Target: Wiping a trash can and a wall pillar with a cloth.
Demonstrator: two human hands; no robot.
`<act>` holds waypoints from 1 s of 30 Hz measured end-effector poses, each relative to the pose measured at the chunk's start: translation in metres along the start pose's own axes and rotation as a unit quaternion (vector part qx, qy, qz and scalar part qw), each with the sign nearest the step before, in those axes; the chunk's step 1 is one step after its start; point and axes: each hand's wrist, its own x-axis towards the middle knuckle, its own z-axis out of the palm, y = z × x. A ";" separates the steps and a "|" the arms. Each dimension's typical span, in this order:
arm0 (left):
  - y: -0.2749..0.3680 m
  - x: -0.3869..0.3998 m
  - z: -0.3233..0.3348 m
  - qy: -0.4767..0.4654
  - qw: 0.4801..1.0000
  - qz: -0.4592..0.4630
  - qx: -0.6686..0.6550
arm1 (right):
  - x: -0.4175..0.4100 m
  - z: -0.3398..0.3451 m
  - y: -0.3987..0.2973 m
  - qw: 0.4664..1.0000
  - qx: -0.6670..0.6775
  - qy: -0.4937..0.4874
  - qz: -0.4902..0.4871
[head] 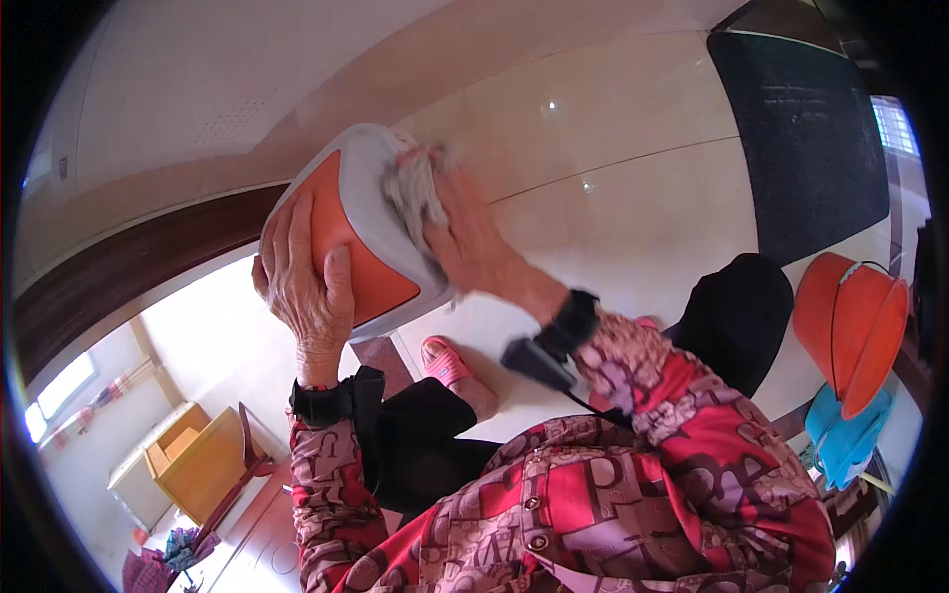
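An orange-and-white plastic object with a rounded housing (pixel 365 159) stands before me, its exact kind not plain from this angle. My left hand (pixel 308 270) grips it, the fingers spread over the orange side panel and the thumb pressed near the panel's middle. Against the white face on its right side, my right hand (pixel 471 230) presses a crumpled grey-white cloth (pixel 415 189). Both the cloth and the right fingers are blurred. The object's underside and whatever bears it are hidden.
Glossy floor tiles (pixel 630 193) lie beyond my hands, with a dark mat (pixel 804 141) at upper right. An orange bucket (pixel 830 326) sits beside my knee, above a blue plastic item (pixel 849 434). A dark wooden frame (pixel 148 263) edges a bright opening. Wooden furniture (pixel 200 459) is at lower left.
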 end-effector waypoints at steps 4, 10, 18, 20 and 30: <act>0.003 0.002 -0.002 0.003 1.000 0.013 -0.012 | 0.007 -0.009 -0.006 0.996 0.079 -0.010 0.027; 0.009 0.006 0.002 -0.002 0.999 0.014 -0.033 | 0.013 0.004 0.093 0.971 0.107 -0.109 0.185; 0.002 0.000 -0.007 -0.017 0.999 0.020 -0.024 | -0.005 -0.012 0.033 0.966 0.171 -0.039 0.189; 0.005 0.003 -0.008 -0.042 0.998 0.030 -0.038 | 0.030 -0.008 0.046 0.968 0.182 -0.061 0.163; -0.050 -0.005 -0.030 -0.174 0.976 0.026 -0.125 | -0.060 -0.007 0.084 0.827 0.380 0.012 0.413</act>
